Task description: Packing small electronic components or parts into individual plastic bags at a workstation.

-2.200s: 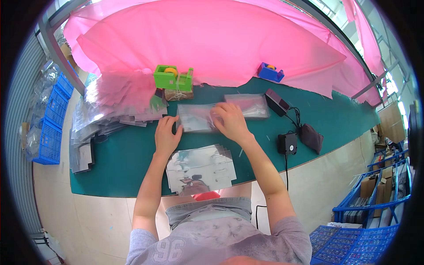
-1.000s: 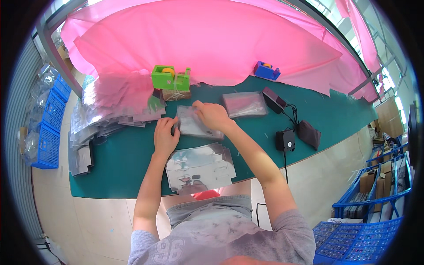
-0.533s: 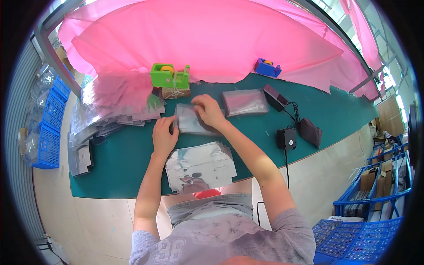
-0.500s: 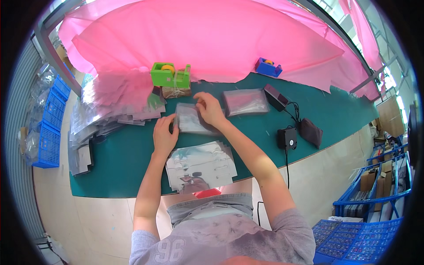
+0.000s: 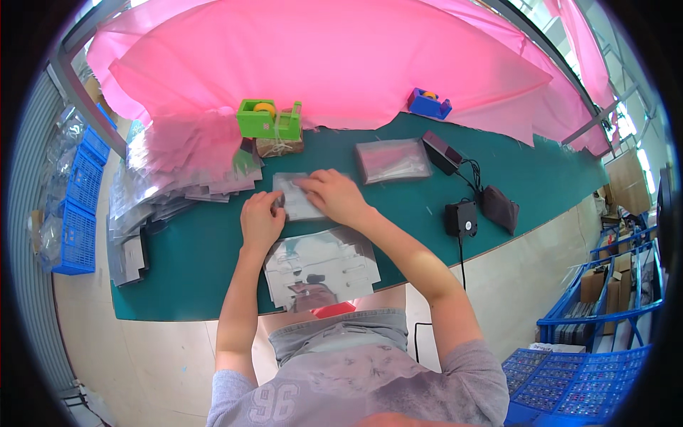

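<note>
Clearly, the nearest thing is the person's grey shirt (image 5: 356, 370), at the bottom of the frame. Just above it, in the lower middle, a stack of clear plastic sheets (image 5: 324, 269) with notched edges lies along the near edge of the green table (image 5: 192, 277).

Beyond that stack, near the centre of the frame, a small clear plastic piece (image 5: 290, 195) lies flat between the two hands. The left hand (image 5: 262, 219) is at its left edge, curled, with thumb and forefinger a little apart; whether they pinch the plastic cannot be told. The right hand (image 5: 336, 197) reaches over its right part, fingers loosely bent and fingertips blurred, so a firm hold cannot be made out.

Right of centre sit a black box (image 5: 460, 219) with a cord and a dark pouch (image 5: 500, 210). Farther up are a neat stack of clear packs (image 5: 393, 161) and, just beside it, a dark block (image 5: 442, 152).

A loose heap of plastic sheets (image 5: 188, 160) fills the table's upper left. Next to it, a green tape dispenser (image 5: 269, 121) rests on a brown block (image 5: 279, 147). A blue tape dispenser (image 5: 429, 104) stands upper right of centre, before the pink cloth (image 5: 327, 64) spanning the top.
</note>
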`<state>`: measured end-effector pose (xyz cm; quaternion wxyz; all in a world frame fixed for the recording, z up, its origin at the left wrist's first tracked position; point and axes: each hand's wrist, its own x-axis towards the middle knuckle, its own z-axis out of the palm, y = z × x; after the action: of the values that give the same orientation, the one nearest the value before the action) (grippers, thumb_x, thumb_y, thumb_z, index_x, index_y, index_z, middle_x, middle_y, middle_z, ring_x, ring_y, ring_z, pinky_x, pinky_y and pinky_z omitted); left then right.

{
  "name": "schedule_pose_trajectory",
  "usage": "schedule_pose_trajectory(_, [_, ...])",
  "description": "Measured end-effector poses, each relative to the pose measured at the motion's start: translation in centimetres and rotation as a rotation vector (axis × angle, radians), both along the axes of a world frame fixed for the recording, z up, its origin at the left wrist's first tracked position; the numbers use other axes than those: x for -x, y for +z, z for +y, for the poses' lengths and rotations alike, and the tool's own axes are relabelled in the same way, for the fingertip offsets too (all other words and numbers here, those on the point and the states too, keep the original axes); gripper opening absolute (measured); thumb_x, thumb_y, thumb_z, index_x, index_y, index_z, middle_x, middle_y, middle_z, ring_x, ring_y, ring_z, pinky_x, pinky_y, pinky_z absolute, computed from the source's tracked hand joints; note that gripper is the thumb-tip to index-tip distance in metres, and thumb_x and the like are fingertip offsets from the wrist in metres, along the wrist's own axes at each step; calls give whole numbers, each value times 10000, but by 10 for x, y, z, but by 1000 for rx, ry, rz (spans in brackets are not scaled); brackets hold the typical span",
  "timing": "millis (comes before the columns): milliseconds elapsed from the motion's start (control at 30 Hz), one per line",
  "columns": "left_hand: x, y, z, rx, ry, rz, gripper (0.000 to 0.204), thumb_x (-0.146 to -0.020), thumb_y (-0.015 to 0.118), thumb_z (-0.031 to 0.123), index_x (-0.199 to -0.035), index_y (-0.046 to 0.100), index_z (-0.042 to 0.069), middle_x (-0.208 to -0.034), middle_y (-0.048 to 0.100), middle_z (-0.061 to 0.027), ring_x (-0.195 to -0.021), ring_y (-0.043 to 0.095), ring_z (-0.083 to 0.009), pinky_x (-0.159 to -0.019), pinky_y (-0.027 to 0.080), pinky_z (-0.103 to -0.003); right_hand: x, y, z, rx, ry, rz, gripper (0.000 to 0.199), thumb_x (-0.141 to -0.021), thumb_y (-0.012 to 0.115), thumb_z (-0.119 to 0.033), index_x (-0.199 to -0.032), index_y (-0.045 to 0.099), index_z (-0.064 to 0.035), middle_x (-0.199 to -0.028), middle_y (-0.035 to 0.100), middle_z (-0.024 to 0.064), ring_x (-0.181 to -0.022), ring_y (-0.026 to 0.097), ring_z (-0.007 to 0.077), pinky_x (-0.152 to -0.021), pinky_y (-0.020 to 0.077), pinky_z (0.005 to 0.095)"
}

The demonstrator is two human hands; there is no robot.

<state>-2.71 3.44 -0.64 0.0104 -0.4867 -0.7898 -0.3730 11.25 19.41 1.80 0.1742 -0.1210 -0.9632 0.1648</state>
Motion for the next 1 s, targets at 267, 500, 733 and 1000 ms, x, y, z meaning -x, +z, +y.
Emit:
schedule_pose_trajectory(267, [2,3,-3,92,73,-24,442,-722,588,70,-1151,689,55,-870,665,-127,-840,621,-310,-782,479,-425,20,-6,22,-82,277,-59,430,-904,627,-268,-1326,582,-197,-1368,543,85,-1256,506,264,-1098,357,461])
schedule_pose_trajectory(500, [5,-3,3,92,34,6,450,-753,554,86,-1181,692,105,-748,566,-118,-779,589,-319,-739,476,-432,-1,-21,21,-76,115,28,376,-935,558,-213,-1302,573,-132,-1343,567,67,-1280,493,238,-1133,310,463])
schedule_pose_trajectory(733, [0,5,4,-16,-84,-236,410,-833,589,97,-1238,650,113,-722,501,-108,-651,531,-248,-625,452,-375,-55,40,-56,108,250,8,443,-773,734,-231,-1178,628,-87,-1213,607,146,-1150,554,338,-991,425,468])
schedule_pose_trajectory(1000, [-7,35,-26,-212,-11,-260,239,-877,615,40,-1105,686,51,-741,525,-54,-623,491,-142,-599,407,-277,-100,26,-116,74,400,-241,720,-678,813,-269,-1325,537,-111,-1467,414,198,-1362,384,388,-1102,375,458])
